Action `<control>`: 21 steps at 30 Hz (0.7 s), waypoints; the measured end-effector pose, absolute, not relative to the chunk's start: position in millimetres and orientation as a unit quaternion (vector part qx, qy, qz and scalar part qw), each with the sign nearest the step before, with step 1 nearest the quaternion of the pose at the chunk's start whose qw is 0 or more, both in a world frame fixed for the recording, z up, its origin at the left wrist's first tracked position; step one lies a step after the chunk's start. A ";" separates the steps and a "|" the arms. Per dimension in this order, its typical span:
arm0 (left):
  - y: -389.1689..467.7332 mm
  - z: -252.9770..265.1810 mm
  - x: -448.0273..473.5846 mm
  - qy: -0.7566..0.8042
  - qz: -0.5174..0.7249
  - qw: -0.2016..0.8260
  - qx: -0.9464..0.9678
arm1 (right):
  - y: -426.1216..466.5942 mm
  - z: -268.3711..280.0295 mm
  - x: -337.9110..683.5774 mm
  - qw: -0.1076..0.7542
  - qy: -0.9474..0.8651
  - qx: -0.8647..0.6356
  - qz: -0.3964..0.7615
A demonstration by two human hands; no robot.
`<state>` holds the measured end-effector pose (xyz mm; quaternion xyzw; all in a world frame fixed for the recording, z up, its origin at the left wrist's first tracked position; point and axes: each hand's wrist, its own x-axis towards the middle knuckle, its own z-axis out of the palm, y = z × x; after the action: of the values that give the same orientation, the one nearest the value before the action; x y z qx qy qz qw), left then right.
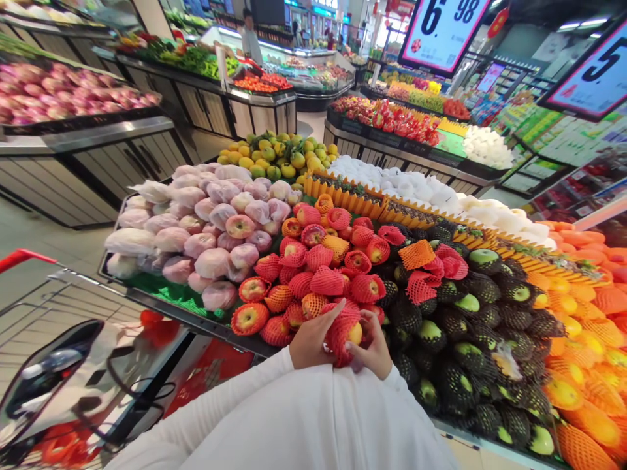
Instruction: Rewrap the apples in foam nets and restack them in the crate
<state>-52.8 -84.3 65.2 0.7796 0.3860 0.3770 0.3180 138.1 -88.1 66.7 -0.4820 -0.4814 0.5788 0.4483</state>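
Where the two hands meet, just below the middle of the frame, an apple (339, 331) in a red foam net sits between them, a patch of yellowish skin showing on its right side. The left hand (312, 338) is closed on it from the left, its thumb lying along the top of the net, and the right hand (376, 351) curls its fingers and thumb against the opposite side, so both are clamped on the one fruit. White sleeves (245, 395) run up to the wrists, and a white top fills the bottom centre.

Directly beyond the hands, mid-frame, lies a heap of netted apples (318, 260), mostly in red nets with a few in orange. To its right, green fruits in black nets (465, 352) spread toward the lower right, with loose foam nets (424, 285) lying on top. Orange-netted fruits (592, 333) fill the right edge. Left of centre are pale pink wrapped fruits (213, 261), with yellow-green fruits (269, 156) behind them. An orange picket edging (347, 199) separates the apples from white-netted fruits (411, 189) farther back.

A shopping cart (24, 256) with a red handle stands at the lower left. Purplish bulbs (53, 98) cover a stand at upper left, a person (251, 42) stands at top centre, and two price screens (443, 32) hang at upper right.
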 end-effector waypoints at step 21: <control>-89.1 49.0 -53.2 0.393 0.427 0.175 0.795 | -73.2 90.4 159.9 0.516 -0.451 -0.473 0.554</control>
<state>-53.2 -89.1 49.0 0.7955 0.3931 0.4266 0.1753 159.9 -73.2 90.4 -0.4733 -0.4512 0.5537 0.5156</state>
